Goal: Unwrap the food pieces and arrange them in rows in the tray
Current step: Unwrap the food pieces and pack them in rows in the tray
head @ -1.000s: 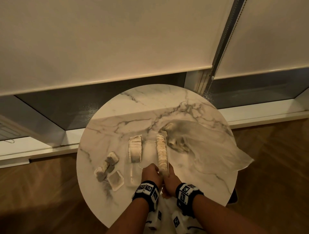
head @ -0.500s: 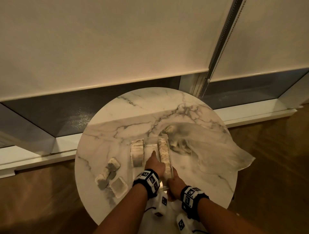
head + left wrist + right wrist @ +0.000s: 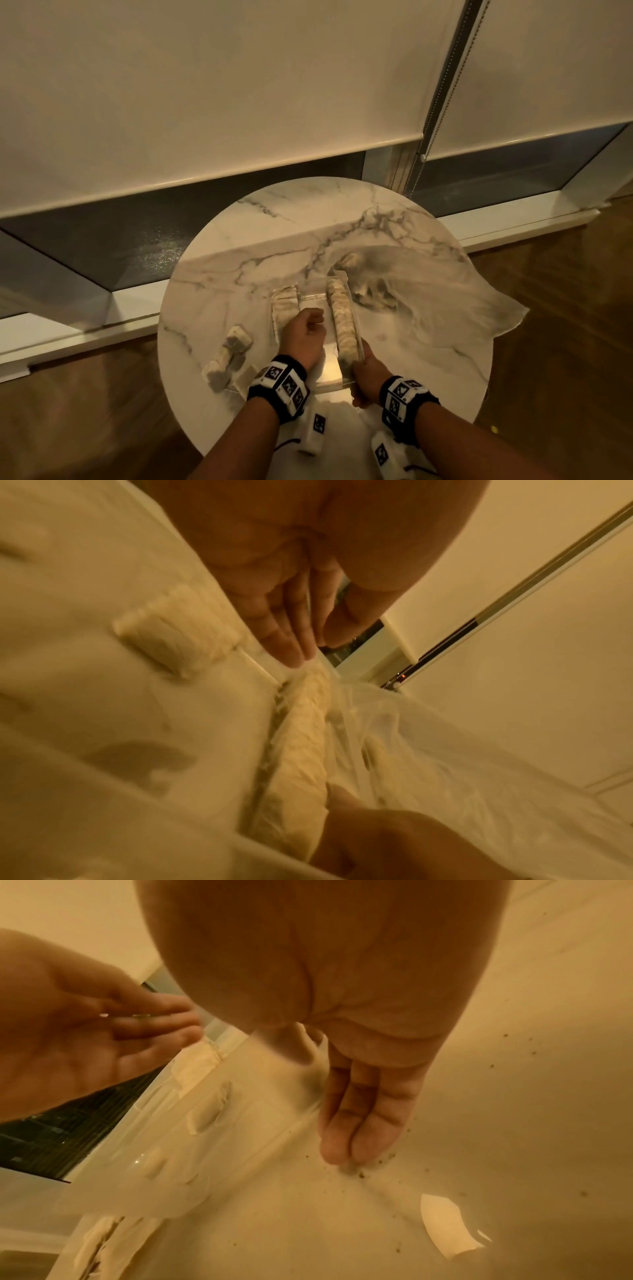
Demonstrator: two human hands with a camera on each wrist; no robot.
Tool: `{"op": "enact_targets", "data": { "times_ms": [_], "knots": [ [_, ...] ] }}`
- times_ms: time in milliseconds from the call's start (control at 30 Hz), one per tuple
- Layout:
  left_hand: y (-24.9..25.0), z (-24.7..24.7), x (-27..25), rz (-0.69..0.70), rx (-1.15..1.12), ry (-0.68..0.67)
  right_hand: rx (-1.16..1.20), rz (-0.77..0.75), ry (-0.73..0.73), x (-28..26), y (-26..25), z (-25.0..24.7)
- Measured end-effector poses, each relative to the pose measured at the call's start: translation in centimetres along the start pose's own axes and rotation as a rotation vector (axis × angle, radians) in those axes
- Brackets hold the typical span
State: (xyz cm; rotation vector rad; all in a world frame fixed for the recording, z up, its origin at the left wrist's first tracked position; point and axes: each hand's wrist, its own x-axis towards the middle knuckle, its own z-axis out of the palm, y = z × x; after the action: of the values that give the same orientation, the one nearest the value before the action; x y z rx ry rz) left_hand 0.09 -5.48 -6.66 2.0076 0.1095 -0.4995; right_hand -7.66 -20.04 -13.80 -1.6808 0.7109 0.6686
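A clear tray (image 3: 330, 371) sits mid-table with a short row of pale food pieces (image 3: 284, 305) on its left and a long row (image 3: 340, 322) along its right wall. My left hand (image 3: 315, 317) hovers over the tray's bare middle. In the left wrist view its fingers (image 3: 291, 642) are straight, near the far end of the long row (image 3: 301, 750), and hold nothing. My right hand (image 3: 359, 363) is at the tray's near right corner. There it pinches the clear wall (image 3: 240, 1096), thumb inside, fingers (image 3: 352, 1123) outside on the table.
Wrapped pieces (image 3: 236, 339) (image 3: 219, 371) lie left of the tray, beside a small clear wrapper (image 3: 245, 377). A crumpled plastic bag (image 3: 428, 301) spreads over the round marble table's (image 3: 291, 219) right side and past its edge. Crumbs dot the table by my right fingers.
My left hand moved forward from the tray's near edge to over its middle. My right hand stayed at the near right corner.
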Motion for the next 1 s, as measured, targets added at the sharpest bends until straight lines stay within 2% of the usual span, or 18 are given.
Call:
{"op": "enact_targets", "data": {
  "times_ms": [133,267,433,600,733,867,1000],
  "knots": [
    [-3.5,-4.3,-1.9,0.082,0.009,0.149,-0.037,0.006,0.036,0.0,0.0,0.4],
    [-6.9,-7.9,-3.8,-0.005,0.205,0.232,-0.042,0.019,0.070,-0.3,-0.2,0.8],
    [-11.0,-9.4,-4.8,-0.094,0.491,0.089,-0.055,0.006,0.096,-0.7,-0.5,0.9],
    [-12.6,-9.0,-5.0,-0.135,0.642,0.048,-0.035,-0.008,0.093,-0.4,-0.2,1.0],
    [-12.4,-9.0,-4.8,-0.078,0.628,0.098,-0.050,0.009,0.087,-0.3,-0.5,0.7],
    [-12.4,-8.0,-5.3,0.006,0.794,-0.019,-0.068,0.008,0.088,-0.3,-0.4,0.7],
    [-13.1,-7.4,-5.4,0.036,0.789,-0.007,-0.071,0.001,0.090,-0.3,-0.3,0.7]
  ]
}}
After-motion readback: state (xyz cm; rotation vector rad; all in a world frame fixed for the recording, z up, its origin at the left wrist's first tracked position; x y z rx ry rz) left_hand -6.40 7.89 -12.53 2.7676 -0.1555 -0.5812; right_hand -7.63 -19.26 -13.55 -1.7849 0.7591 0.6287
